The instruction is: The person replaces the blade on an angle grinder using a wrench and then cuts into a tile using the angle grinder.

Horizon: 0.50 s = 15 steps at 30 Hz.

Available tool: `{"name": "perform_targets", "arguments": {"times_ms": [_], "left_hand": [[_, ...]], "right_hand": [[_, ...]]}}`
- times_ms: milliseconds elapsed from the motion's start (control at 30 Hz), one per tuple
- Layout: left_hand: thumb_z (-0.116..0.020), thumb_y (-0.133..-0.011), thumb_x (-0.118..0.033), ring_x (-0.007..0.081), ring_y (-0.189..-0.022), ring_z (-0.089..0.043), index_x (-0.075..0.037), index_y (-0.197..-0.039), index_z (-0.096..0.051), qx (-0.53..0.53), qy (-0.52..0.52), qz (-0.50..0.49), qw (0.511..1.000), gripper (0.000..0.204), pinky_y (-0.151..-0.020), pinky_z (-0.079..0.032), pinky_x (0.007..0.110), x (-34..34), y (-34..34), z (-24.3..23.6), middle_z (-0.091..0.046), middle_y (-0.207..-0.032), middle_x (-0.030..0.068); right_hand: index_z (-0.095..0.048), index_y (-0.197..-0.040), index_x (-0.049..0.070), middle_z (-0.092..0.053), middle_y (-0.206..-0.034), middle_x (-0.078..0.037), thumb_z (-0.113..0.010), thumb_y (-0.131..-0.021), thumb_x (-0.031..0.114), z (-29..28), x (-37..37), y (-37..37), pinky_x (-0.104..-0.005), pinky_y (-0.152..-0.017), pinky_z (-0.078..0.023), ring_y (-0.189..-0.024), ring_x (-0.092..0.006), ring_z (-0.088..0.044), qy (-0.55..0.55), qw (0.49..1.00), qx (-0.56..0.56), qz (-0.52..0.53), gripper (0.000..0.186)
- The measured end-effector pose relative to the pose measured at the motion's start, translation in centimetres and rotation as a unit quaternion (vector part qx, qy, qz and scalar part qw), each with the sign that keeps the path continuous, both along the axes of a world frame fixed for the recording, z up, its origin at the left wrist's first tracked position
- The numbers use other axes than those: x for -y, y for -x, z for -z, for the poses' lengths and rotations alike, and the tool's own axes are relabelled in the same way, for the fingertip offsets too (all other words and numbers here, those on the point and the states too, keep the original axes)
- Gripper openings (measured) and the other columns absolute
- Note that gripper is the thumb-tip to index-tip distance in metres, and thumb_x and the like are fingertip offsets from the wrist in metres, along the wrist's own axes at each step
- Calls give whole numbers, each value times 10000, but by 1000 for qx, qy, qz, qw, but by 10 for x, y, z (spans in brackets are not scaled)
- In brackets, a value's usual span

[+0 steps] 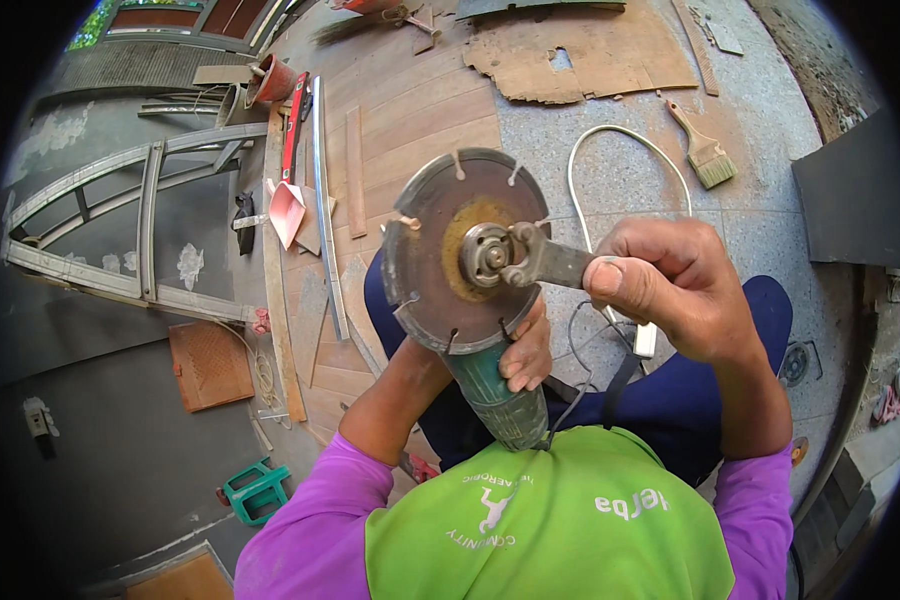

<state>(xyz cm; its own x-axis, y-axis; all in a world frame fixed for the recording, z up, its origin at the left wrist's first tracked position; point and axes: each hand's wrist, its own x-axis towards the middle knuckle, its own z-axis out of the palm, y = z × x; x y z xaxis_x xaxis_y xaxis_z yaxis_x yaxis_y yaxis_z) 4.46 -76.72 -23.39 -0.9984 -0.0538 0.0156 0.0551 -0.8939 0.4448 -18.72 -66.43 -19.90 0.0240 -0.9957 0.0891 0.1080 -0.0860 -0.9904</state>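
A green angle grinder (500,400) is held upright before my chest, its body in my left hand (528,350), whose fingers wrap round it below the disc. The worn, slotted cutting disc (425,265) faces up, with a metal flange nut (485,254) at its centre. My right hand (675,285) pinches the flat handle of a pin spanner (555,264) between thumb and fingers. The spanner's forked end lies at the right side of the nut; whether its pins sit in the holes I cannot tell. Part of my left hand is hidden behind the disc.
A paintbrush (708,160) and a white cable (595,130) lie on the speckled tiles. Torn brown board (610,60) lies ahead. To the left are a red level (295,130), a pink dustpan (286,212), metal strips and an aluminium ladder (150,220). A green stool (257,492) stands lower left.
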Motion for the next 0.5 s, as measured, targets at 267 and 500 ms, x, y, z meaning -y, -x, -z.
{"name": "perform_targets", "arguments": {"times_ms": [267, 500], "left_hand": [[-347, -988, -724, 302, -632, -596, -24, -1016, -586, 52, 26, -86, 995, 741, -687, -495, 429, -6, -7, -10, -577, -714, 149], [-331, -996, -716, 295, -629, -592, -30, -1023, -593, 70, -33, -75, 994, 735, -680, -491, 418, -10, -16, -13, -575, -708, 147]], "right_hand": [[-706, -984, -35, -740, -879, -93, -562, -1076, 293, -26, -14, -42, -202, -545, -399, -671, -52, -592, -171, 939, 295, -30, 370], [-707, -954, -20, -681, -792, -59, -593, -1062, 325, -29, -16, -54, -219, -573, -431, -666, -65, -578, -240, 926, 291, -34, 379]]}}
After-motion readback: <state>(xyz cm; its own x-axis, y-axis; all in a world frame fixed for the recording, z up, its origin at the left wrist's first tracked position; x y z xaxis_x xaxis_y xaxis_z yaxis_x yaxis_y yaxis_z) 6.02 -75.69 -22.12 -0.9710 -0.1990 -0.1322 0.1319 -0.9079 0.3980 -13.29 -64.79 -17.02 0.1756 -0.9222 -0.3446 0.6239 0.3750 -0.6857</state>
